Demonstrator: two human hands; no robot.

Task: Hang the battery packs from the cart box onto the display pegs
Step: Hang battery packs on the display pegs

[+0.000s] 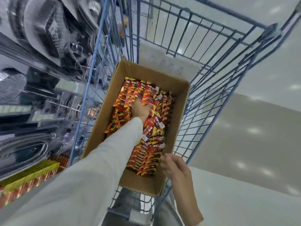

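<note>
The battery packs (146,149) lie in overlapping rows inside the cardboard box (174,128), running along its long axis from the near end to the far end. The left hand (140,110) is the one on them, plunged into the pile around the box's middle. Its fingers (138,104) are buried among the packs, so I cannot tell whether they have closed on any. The right hand (176,168) hovers just outside the box's near right corner, loosely curled and holding nothing, while the hanging stock (29,181) is to the box's left.
</note>
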